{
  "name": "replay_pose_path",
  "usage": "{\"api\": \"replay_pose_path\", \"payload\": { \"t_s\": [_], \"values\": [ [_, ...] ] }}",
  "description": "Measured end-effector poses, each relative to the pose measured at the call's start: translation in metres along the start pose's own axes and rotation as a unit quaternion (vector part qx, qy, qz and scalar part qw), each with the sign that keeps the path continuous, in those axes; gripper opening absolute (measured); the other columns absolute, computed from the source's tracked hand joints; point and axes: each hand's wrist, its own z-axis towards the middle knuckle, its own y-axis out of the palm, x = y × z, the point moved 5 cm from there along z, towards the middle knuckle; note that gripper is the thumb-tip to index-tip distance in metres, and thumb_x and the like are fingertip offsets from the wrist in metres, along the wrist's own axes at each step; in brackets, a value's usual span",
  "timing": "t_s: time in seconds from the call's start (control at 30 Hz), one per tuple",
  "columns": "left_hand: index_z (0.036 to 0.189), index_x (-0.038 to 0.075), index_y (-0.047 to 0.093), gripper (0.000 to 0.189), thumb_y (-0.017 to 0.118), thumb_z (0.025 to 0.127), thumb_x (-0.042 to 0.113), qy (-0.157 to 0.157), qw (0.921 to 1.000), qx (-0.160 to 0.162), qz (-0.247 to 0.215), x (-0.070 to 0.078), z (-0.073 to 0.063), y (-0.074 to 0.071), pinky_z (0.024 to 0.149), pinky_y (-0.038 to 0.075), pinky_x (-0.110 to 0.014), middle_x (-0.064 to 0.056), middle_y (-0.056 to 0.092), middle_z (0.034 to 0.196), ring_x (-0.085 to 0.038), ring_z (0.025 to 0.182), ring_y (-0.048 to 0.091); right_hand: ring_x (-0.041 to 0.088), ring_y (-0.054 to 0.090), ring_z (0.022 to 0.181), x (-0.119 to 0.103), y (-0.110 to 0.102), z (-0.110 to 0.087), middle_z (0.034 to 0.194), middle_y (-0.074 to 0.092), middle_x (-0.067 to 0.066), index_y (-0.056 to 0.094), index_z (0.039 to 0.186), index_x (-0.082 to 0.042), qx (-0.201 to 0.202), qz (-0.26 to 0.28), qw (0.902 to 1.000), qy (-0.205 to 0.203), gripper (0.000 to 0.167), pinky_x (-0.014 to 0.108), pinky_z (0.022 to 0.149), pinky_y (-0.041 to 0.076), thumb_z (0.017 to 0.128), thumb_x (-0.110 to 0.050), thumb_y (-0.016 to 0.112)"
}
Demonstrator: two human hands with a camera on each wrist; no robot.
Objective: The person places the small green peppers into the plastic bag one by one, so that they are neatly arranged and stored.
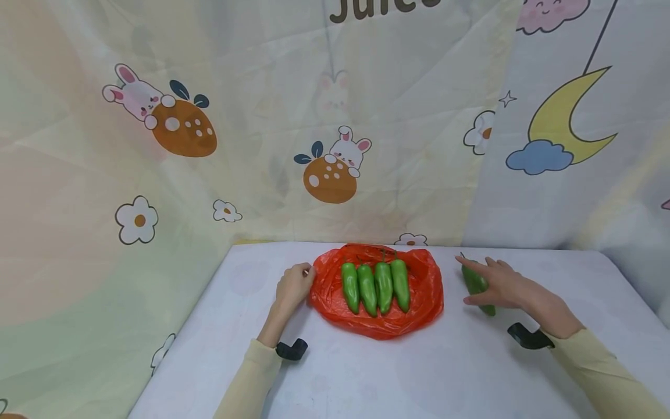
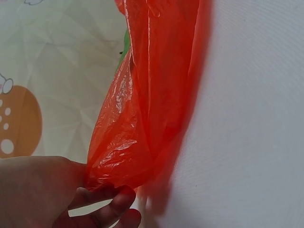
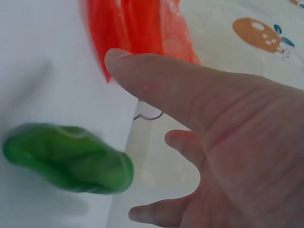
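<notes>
Several green peppers (image 1: 384,287) lie side by side, stems away from me, on a spread red plastic bag (image 1: 377,327) on the white table. At the bag's left edge my left hand (image 1: 294,285) pinches the thin plastic between thumb and fingers; the left wrist view shows the pinched red bag (image 2: 142,109) close up. To the right of the bag, one more green pepper (image 1: 475,280) lies alone on the table. My right hand (image 1: 505,285) is over it with fingers spread. In the right wrist view a gap shows between this pepper (image 3: 71,159) and the fingers.
A white tabletop (image 1: 398,378) extends in front of and around the bag. Behind it hangs a printed cloth backdrop (image 1: 251,145) with rabbits, flowers and a moon. Black wrist bands (image 1: 528,337) sit at both sleeve cuffs.
</notes>
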Motion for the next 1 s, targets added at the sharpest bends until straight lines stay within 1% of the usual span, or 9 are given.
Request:
{"api": "replay_pose_path", "payload": {
  "t_s": [0.1,0.33,0.57,0.63,0.77,0.87,1.0],
  "values": [
    [0.098,0.008,0.074,0.029,0.051,0.1,0.027,0.001,1.0,0.001,0.0,0.0,0.0,0.0,0.051,0.043,-0.026,-0.003,0.065,0.073,-0.015,0.058,0.055,0.074,0.022,0.128,0.006,0.001,0.002,0.146,0.031,0.046,0.032,0.155,-0.011,-0.005,-0.001,1.0,0.006,0.099,0.082,0.086,0.038,0.077,-0.047,0.081],
    [0.097,0.008,0.074,0.029,0.051,0.1,0.026,0.001,1.0,0.0,-0.003,0.001,0.0,0.001,0.05,0.043,-0.026,-0.003,0.064,0.072,-0.015,0.057,0.055,0.071,0.027,0.126,0.016,0.009,0.006,0.142,0.032,0.048,0.036,0.153,-0.01,-0.014,0.001,0.9998,0.011,0.093,0.079,0.087,0.041,0.079,-0.043,0.081],
    [0.101,0.008,0.074,0.029,0.052,0.101,0.027,-0.006,0.9999,-0.005,-0.009,0.001,0.0,0.002,0.05,0.043,-0.025,-0.004,0.065,0.073,-0.015,0.058,0.055,0.069,0.032,0.122,0.017,0.014,0.007,0.138,0.035,0.048,0.04,0.15,-0.008,-0.013,-0.002,0.9998,0.014,0.085,0.073,0.083,0.047,0.081,-0.037,0.081],
    [0.102,0.008,0.074,0.029,0.052,0.101,0.027,-0.007,0.9999,-0.006,-0.009,0.001,0.0,0.002,0.051,0.044,-0.025,-0.003,0.065,0.074,-0.015,0.058,0.055,0.066,0.035,0.119,0.018,0.015,0.007,0.136,0.038,0.047,0.041,0.149,-0.007,-0.011,-0.004,0.9999,0.012,0.084,0.069,0.082,0.049,0.081,-0.035,0.08],
    [0.1,0.008,0.074,0.029,0.052,0.101,0.027,-0.005,0.9999,-0.004,-0.007,0.001,-0.001,0.002,0.05,0.044,-0.025,-0.003,0.065,0.073,-0.015,0.058,0.055,0.054,0.046,0.109,0.017,0.018,0.009,0.13,0.046,0.042,0.042,0.148,-0.005,-0.003,-0.007,1.0,0.001,0.081,0.059,0.077,0.053,0.082,-0.031,0.08],
    [0.099,0.009,0.074,0.029,0.052,0.101,0.027,-0.004,1.0,-0.002,-0.007,0.0,-0.001,0.002,0.05,0.043,-0.026,-0.003,0.064,0.072,-0.015,0.058,0.055,0.046,0.048,0.104,0.017,0.018,0.009,0.127,0.048,0.039,0.042,0.148,-0.005,0.001,-0.004,1.0,0.002,0.079,0.053,0.075,0.054,0.082,-0.028,0.08],
    [0.099,0.009,0.074,0.029,0.052,0.101,0.027,-0.003,1.0,-0.002,-0.005,0.0,0.0,0.002,0.05,0.043,-0.026,-0.002,0.064,0.071,-0.015,0.057,0.055,0.045,0.049,0.103,0.016,0.019,0.01,0.128,0.046,0.04,0.042,0.148,-0.005,0.002,0.001,0.9999,0.012,0.078,0.051,0.074,0.055,0.082,-0.026,0.08]
  ]
}}
